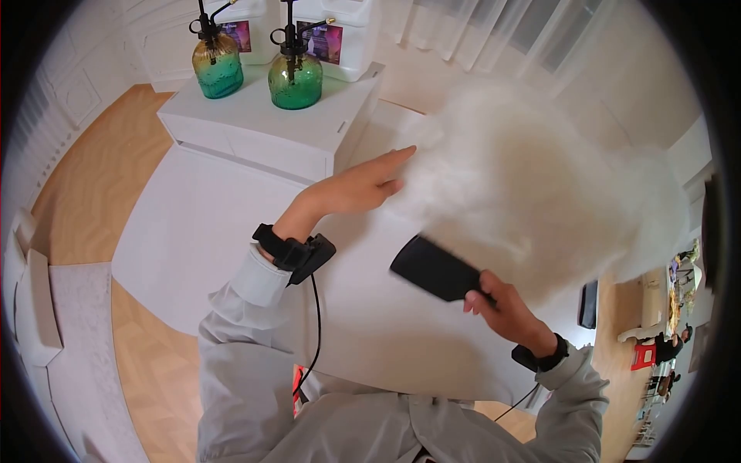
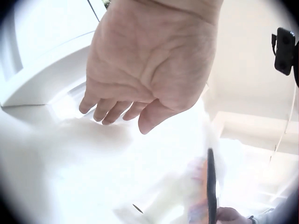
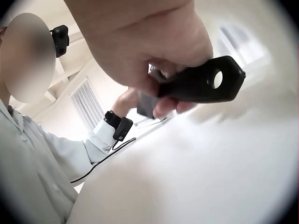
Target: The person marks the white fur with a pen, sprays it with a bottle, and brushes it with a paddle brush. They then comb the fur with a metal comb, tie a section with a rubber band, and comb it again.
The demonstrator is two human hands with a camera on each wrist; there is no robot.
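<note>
A large fluffy white mass [image 1: 532, 185] spreads over the right part of the white table [image 1: 347, 339]. My left hand [image 1: 359, 184] reaches to its left edge with fingers extended; whether the fingertips touch the fluff I cannot tell. In the left wrist view the palm [image 2: 149, 60] shows and holds nothing. My right hand [image 1: 505, 309] grips the handle of a flat black paddle-shaped tool [image 1: 436, 268], its wide end pointing left, just in front of the fluff. The right wrist view shows my fingers round the black handle [image 3: 201, 86], which has a hole at its end.
Two green glass spray bottles [image 1: 218, 68] [image 1: 296, 81] and white jugs [image 1: 347, 38] stand on a white raised box [image 1: 247, 127] at the back left. A dark flat object [image 1: 588, 304] lies at the right edge. Black cables run from both wrists.
</note>
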